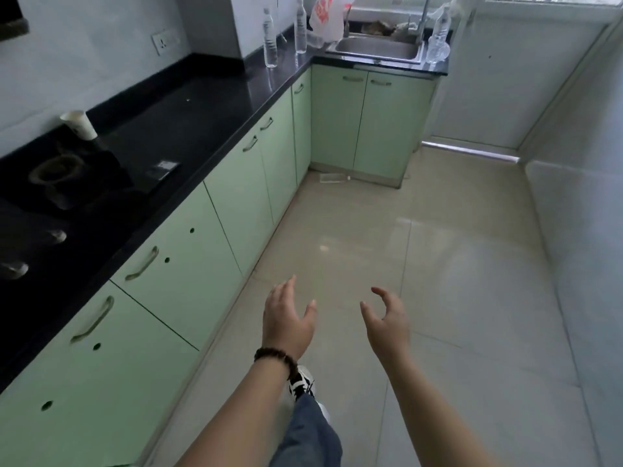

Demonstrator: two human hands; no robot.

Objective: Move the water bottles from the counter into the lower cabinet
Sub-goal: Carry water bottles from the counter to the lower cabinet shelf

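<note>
Clear plastic water bottles (270,38): unmoved, upper centre, on black stone worktop (188,112).
Left hand (286,318), right hand (387,318): fingers released, empty; green lower cabinets (236,197) closed.

The stove (50,183) ran off the left edge; sink (377,48) clutter was too blurred to identify; the bag (327,15) was cropped above.

Left hand (286,318) and right hand (387,318) extended forward; both hands empty, fingers loosely spread
</note>
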